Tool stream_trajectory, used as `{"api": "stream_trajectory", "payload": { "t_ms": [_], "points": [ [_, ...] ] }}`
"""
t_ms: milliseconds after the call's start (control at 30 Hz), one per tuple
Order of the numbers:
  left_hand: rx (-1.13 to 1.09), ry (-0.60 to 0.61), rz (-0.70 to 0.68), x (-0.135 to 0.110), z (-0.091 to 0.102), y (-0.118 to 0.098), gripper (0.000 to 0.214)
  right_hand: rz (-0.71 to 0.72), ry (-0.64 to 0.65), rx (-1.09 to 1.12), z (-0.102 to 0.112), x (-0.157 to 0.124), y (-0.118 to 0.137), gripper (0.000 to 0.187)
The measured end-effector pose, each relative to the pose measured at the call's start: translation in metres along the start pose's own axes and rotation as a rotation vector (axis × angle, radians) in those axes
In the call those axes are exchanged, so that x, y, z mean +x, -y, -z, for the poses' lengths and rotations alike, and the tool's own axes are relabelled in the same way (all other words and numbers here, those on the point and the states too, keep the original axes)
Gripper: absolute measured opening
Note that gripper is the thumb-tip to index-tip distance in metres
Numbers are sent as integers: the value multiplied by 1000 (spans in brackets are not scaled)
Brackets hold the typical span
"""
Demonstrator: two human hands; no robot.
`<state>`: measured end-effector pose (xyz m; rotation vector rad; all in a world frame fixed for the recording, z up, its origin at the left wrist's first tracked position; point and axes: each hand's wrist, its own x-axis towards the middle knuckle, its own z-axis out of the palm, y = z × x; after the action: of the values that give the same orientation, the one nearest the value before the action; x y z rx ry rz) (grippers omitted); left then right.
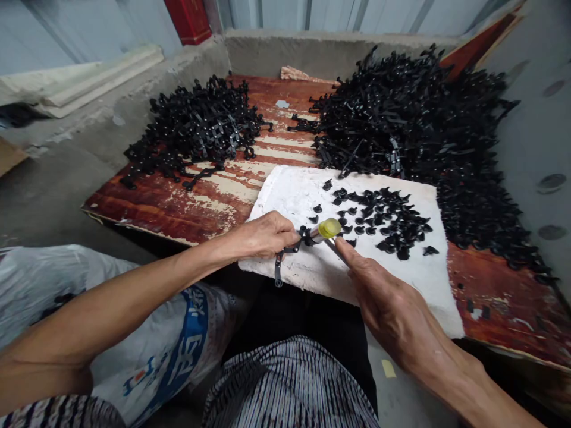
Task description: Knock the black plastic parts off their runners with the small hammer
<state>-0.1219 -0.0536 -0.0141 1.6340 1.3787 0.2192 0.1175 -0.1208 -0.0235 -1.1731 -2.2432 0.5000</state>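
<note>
Concrete walls are hemming in a worn red-painted board [169, 202], and I am working over a white slab [285, 202] lying across its near edge. My left hand [259, 235] is pinching a black plastic runner [279, 261] at the slab's near edge, its end dangling past the rim. My right hand [388, 303] is bringing a yellow-capped tool [329, 228] in just beside it, my index finger [345, 249] stretching along the thin metal shank; my thumb is hidden, so I cannot tell whether I am pinching the shank. Small black pieces [379, 217] are lying scattered across the slab's far right part. A large heap of black runners [401, 113] is filling the board's far right corner and spreading down its right edge, while a smaller heap of black runners [191, 131] is sitting toward the far left corner, so plenty is left.
</note>
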Motion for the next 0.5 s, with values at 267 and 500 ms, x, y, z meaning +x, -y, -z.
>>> {"api": "stream_trajectory", "payload": {
  "t_ms": [267,500],
  "points": [
    [94,100,-239,-15,-8,-21,26,-274,-38,308,4,34,4,13],
    [200,87,-308,-29,-22,-32,24,-440,161,732,-9,46,1,20]
  ]
}}
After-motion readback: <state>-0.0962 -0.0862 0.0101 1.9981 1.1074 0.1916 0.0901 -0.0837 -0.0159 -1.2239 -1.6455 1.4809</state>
